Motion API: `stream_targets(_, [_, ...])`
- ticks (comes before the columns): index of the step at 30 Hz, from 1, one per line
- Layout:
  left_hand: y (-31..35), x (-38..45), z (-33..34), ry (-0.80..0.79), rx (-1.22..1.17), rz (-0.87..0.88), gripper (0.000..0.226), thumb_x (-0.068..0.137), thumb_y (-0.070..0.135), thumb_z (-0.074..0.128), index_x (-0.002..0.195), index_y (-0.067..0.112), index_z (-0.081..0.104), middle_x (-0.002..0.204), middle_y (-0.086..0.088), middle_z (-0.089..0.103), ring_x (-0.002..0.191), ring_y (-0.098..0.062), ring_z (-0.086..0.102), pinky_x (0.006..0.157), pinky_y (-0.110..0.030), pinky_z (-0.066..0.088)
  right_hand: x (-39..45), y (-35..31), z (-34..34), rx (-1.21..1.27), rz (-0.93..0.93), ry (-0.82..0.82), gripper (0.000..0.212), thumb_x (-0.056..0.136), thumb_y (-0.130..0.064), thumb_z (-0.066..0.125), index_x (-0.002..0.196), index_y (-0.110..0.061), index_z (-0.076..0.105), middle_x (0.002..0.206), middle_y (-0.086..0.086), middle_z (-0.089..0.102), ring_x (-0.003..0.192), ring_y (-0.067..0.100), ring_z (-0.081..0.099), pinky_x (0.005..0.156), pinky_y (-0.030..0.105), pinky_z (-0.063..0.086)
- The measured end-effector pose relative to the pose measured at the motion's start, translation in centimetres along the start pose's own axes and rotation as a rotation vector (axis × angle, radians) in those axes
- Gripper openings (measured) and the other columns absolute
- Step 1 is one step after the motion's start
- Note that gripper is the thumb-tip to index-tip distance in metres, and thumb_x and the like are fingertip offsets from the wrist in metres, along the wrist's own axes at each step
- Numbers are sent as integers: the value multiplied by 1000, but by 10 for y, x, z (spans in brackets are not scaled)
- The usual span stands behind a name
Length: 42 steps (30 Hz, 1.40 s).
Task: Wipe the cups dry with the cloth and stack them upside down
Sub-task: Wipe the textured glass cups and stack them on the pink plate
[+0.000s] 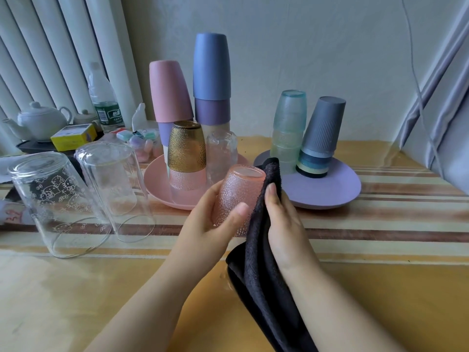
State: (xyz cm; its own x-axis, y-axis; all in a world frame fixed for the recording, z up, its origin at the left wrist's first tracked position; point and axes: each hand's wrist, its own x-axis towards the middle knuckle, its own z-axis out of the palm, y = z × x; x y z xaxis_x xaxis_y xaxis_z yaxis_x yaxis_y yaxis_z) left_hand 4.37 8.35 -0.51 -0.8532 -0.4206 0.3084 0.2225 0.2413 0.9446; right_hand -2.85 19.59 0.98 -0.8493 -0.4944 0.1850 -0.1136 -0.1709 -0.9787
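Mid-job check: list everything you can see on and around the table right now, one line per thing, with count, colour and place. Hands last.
pink dotted glass: 1, pink, base-up, held in front of the plates
cloth: 1, black, against the glass's right side
pink plate: 1, pink, centre, carrying upturned cup stacks
amber glass: 1, amber, upturned on a pink glass on that plate
purple plate: 1, lilac, right, two upturned stacks
clear glasses: 2, clear, upturned, left
teapot: 1, white, far left
water bottle: 1, clear, beside teapot
left hand: grips the glass
right hand: presses the cloth on it
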Motion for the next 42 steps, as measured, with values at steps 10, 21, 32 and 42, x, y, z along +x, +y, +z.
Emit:
stream_targets(10, [-9,5,-22,-211,384,15,110,56,87,61,144,23,42,137,9,56,129,-6,49,110,-40,40,4,-2,-4,55,27,-36,34,81,-52,57,103,-29,67,108,-6,70,108,14,61,101,42,44])
stream_targets(21, [-10,3,-21,-267,189,-74,110,53,73,78,142,17,46,134,7,60,126,-9,54,110,-41,41,15,-6,-17,159,63,7,8,86,-16,61,82,-17,67,75,3,67,73,18,60,74,33,47])
stream_targets(32, [-5,1,-3,-179,-593,-202,64,83,48,64,125,1,50,122,-19,58,114,-36,54,102,-53,39,5,-4,-3,236,144,-135,62,82,-60,46,126,-17,56,122,0,64,117,13,57,106,35,40])
stream_targets(42, [5,-4,8,181,181,-21,43,85,53,35,97,21,59,78,8,60,72,2,54,65,-8,40,1,-2,-1,-57,-15,60,20,92,-45,41,107,-43,53,97,-39,53,83,-33,45,68,-10,32])
